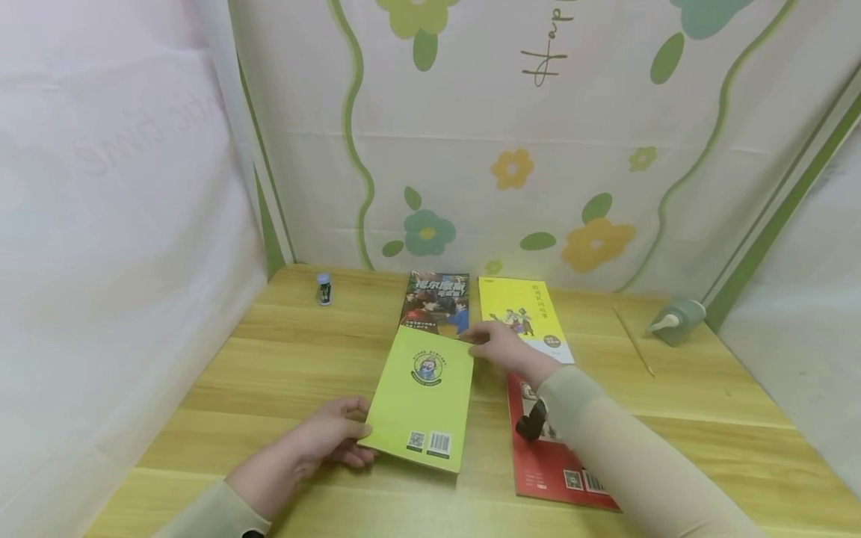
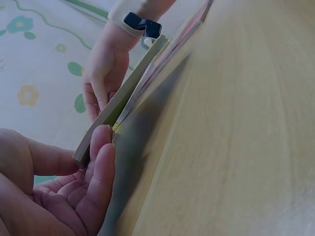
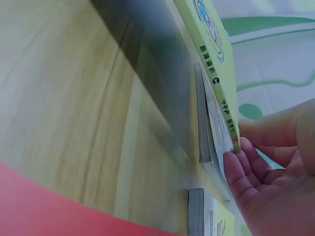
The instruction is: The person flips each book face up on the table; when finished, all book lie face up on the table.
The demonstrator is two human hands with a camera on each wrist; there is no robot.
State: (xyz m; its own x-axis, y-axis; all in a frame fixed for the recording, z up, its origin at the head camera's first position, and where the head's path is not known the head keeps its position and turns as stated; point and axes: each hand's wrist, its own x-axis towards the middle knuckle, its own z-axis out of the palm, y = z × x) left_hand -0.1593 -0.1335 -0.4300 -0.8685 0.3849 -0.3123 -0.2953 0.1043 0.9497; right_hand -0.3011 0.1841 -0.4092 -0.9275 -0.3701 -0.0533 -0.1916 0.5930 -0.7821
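A yellow-green book (image 1: 430, 407), its back cover with barcode facing up, is held raised off the wooden table by both hands. My left hand (image 1: 336, 432) pinches its lower left corner, thumb above and fingers beneath, as the left wrist view shows. At the upper right corner my right hand (image 1: 501, 345) pinches the book near its printed spine (image 3: 216, 81). Just behind it lies a dark comic-style book (image 1: 436, 302), partly covered in the head view. Past the right hand rests a yellow-and-white book (image 1: 521, 310). A red book (image 1: 538, 467) lies under the right forearm, partly hidden by it.
A small vial with a pale cap (image 1: 324, 289) stands at the back left of the table (image 1: 269, 359). Toward the back right are a thin wooden stick (image 1: 634, 342) and a grey-green bottle (image 1: 678, 321) on its side. Flower-printed cloth walls (image 1: 471, 112) enclose the table.
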